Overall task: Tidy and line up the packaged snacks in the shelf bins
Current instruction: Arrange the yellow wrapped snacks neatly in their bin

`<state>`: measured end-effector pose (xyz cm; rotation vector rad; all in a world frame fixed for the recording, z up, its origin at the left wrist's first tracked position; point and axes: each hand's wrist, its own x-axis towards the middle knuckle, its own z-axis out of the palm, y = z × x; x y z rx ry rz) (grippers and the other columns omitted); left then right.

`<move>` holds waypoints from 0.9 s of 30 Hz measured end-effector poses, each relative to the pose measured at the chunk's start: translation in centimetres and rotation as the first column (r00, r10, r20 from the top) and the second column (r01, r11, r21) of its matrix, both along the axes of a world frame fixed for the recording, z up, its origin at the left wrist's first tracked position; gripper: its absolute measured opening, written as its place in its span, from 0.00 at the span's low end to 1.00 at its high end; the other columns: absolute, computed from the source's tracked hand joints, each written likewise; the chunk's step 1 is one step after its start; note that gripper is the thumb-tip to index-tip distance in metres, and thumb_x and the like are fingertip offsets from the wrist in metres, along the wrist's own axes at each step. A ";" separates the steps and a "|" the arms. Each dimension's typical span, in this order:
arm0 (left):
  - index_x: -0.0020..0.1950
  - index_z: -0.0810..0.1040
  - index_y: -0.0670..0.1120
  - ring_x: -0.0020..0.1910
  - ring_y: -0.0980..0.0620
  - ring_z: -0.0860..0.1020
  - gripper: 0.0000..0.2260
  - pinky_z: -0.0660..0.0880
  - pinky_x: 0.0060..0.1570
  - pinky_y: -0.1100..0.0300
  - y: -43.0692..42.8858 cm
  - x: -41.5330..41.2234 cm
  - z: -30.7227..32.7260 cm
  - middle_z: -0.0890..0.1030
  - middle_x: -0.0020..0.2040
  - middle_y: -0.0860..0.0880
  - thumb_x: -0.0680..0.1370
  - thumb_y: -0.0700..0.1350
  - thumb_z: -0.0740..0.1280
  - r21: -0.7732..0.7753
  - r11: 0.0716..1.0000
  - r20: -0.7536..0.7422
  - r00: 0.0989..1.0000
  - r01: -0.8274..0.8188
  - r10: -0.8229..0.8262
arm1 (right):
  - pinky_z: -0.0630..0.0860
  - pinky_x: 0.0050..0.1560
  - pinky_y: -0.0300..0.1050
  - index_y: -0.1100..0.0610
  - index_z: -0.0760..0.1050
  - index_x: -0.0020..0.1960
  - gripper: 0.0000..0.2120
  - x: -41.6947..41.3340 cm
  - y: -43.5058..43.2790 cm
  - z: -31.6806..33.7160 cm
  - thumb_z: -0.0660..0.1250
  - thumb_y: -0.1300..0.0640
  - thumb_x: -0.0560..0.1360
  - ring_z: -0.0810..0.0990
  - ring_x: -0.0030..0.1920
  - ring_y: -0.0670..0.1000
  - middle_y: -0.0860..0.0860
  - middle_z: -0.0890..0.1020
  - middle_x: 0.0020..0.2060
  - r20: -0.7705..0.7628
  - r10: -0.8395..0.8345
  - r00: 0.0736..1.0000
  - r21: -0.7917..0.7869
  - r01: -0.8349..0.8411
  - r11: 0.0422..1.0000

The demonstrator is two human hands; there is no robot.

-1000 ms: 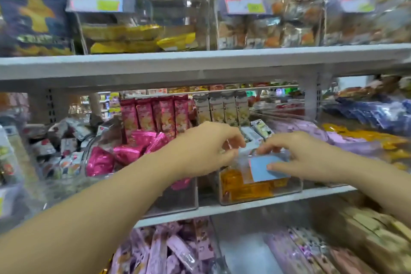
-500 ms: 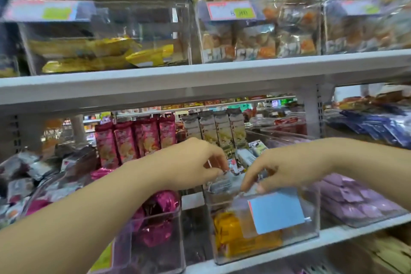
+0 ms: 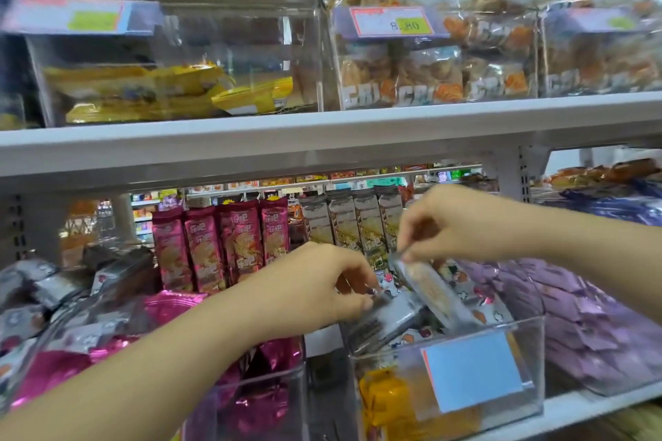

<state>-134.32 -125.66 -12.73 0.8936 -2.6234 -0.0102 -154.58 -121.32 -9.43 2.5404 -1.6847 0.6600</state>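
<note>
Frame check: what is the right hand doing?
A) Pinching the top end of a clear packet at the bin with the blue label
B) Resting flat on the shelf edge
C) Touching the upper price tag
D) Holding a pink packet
A: the right hand pinches the top end of a tilted clear packet at the bin, while the left hand grips a grey packet.
</note>
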 end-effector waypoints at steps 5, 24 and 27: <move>0.51 0.72 0.59 0.48 0.67 0.75 0.08 0.75 0.51 0.66 0.0 0.1 -0.5 0.77 0.49 0.61 0.76 0.49 0.68 -0.004 1.000 -0.165 0.986 -0.029 0.028 | 0.82 0.42 0.50 0.56 0.75 0.42 0.04 -0.3 -2.3 -0.6 0.69 0.58 0.74 0.84 0.37 0.50 0.51 0.82 0.39 0.514 0.017 0.858 -0.196 0.098 0.976; 0.49 0.75 0.59 0.48 0.71 0.73 0.05 0.69 0.48 0.77 0.2 0.0 -0.9 0.77 0.47 0.62 0.78 0.48 0.66 -0.063 0.998 -0.143 0.990 -0.025 0.016 | 0.79 0.50 0.42 0.52 0.79 0.56 0.12 -0.1 -2.2 -4.0 0.70 0.55 0.73 0.81 0.47 0.47 0.46 0.83 0.50 -0.253 0.037 0.967 0.320 0.048 0.946; 0.51 0.77 0.57 0.48 0.70 0.73 0.05 0.69 0.50 0.76 0.2 0.1 -1.0 0.78 0.48 0.61 0.78 0.48 0.65 -0.062 0.998 -0.159 0.987 -0.020 0.010 | 0.78 0.55 0.46 0.52 0.78 0.60 0.15 0.6 -2.5 -4.1 0.69 0.56 0.74 0.80 0.50 0.47 0.44 0.82 0.53 -0.344 0.063 0.937 0.327 0.056 0.943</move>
